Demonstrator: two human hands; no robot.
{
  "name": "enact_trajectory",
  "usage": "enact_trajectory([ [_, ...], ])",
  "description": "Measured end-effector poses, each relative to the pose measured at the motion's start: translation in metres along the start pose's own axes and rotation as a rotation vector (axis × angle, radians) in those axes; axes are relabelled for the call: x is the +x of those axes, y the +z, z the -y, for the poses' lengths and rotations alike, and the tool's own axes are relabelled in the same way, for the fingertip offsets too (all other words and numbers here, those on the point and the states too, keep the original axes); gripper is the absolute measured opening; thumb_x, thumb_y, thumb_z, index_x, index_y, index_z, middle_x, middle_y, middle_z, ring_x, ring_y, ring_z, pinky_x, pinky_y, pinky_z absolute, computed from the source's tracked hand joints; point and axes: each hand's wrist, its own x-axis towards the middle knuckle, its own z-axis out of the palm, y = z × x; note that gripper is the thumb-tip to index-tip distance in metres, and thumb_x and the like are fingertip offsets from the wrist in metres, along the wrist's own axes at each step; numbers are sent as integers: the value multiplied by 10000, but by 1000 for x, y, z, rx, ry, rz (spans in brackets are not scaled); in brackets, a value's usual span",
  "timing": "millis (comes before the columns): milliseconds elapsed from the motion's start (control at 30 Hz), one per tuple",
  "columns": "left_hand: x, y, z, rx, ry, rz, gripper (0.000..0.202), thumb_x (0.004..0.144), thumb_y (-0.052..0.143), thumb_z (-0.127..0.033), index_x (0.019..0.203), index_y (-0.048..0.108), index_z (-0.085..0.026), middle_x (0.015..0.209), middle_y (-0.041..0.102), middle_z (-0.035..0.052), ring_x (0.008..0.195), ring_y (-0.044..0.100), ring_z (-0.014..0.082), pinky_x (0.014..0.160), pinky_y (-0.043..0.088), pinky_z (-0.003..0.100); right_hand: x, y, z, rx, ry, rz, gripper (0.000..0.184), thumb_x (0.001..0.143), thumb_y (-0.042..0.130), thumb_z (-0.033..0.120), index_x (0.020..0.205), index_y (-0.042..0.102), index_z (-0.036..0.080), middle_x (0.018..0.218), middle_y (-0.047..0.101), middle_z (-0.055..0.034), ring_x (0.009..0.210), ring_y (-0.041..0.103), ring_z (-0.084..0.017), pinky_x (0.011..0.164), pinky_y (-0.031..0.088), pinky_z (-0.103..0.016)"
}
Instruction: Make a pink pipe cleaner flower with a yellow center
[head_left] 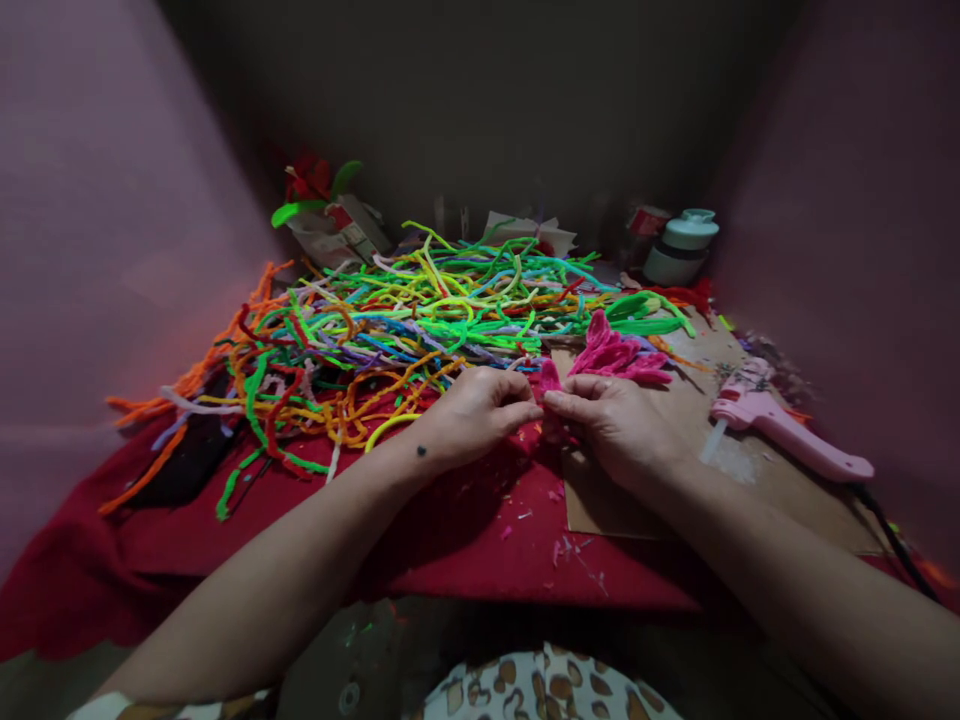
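Currently R hand [619,420] fingers clamped on pink fuzzy pc [551,374]; L hand [484,412] adj., can't tell if fingers closed.

The glue gun [787,427] on matt cardboard [787,505] is smooth plastic. Near the cardboard's left edge, the held petal [550,374] looks fuzzy.

Dim light; back wall [487,100] near black; shadows on red cloth [465,560]; edges soft.

Left hand [476,412] and right hand [626,417] pinching a magenta pipe-cleaner piece [550,375] at the left edge of a cardboard sheet [795,502], magenta petals [616,358] and pink glue gun [791,428] on it, multicoloured pipe-cleaner heap [435,312] to its left, red cloth [465,550] beneath.
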Motion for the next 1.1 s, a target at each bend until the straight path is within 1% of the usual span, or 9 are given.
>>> enact_trajectory([
  [67, -2, 4, -2, 80, 72, -72, 194, 787, 505, -252, 651, 559, -125, 555, 432, -41, 520, 351, 63, 498, 285, 189, 0, 1, -1, -19, -51, -61, 265, 623, 725, 300, 539, 522, 151, 462, 484, 46, 417, 399, -57, 409, 298, -198],
  [167, -3, 7, -6, 32, 86, -131, 199, 790, 502, -248, 634, 529, -127, 552, 406, -48, 515, 338, 58, 485, 281, 182, 0, 2, -2, 9, -109, -95, 263, 610, 730, 309, 544, 528, 154, 458, 456, 61, 407, 357, -50, 401, 246, -203],
  [267, -1, 5, -7, -202, -2, -183, 237, 788, 521, -308, 628, 496, -135, 520, 375, -62, 458, 314, 44, 436, 258, 172, 4, 1, -2, 131, -102, -82, 240, 595, 746, 287, 560, 547, 156, 459, 465, 66, 394, 353, -44, 398, 237, -201],
  [367, 2, 4, -4, -510, -94, -222, 253, 800, 514, -390, 724, 497, -150, 554, 444, -58, 406, 332, 31, 398, 260, 165, 10, -3, -4, 325, -84, -60, 227, 545, 778, 241, 591, 569, 165, 495, 514, 59, 420, 423, -53, 421, 304, -194],
  [500, 3, 11, 1, -686, -148, -37, 249, 766, 581, -390, 793, 531, -147, 558, 519, -40, 374, 367, 27, 372, 254, 155, 14, -5, -6, 411, -61, -35, 214, 538, 785, 200, 638, 601, 154, 570, 581, 35, 493, 530, -73, 483, 396, -198],
  [667, 5, 19, 4, -749, -196, 78, 172, 753, 603, -282, 719, 533, -129, 499, 513, -35, 351, 369, 22, 350, 223, 148, 8, 1, -4, 333, -120, -3, 199, 572, 763, 204, 553, 574, 145, 477, 524, 46, 401, 454, -56, 396, 326, -194],
  [767, 6, 20, 6, -844, -231, 146, 149, 741, 606, -258, 720, 522, -136, 503, 491, -53, 309, 298, 6, 319, 159, 152, 5, 2, -3, 233, -156, -39, 228, 583, 751, 210, 498, 550, 145, 437, 494, 50, 382, 417, -51, 397, 308, -202],
  [833, 6, 19, 8, -849, -261, 166, 144, 742, 603, -262, 739, 522, -144, 481, 468, -66, 291, 262, 6, 308, 131, 155, 6, 1, -4, 210, -158, -66, 239, 573, 754, 210, 484, 543, 143, 428, 479, 53, 386, 398, -46, 402, 291, -204],
  [1100, 5, 11, 11, -728, -197, 111, 203, 732, 629, -325, 739, 531, -147, 520, 493, -55, 327, 341, 16, 323, 215, 151, 12, -5, -4, 369, -33, -54, 111, 539, 702, 180, 540, 603, 129, 517, 564, 16, 471, 479, -78, 447, 315, -214],
])
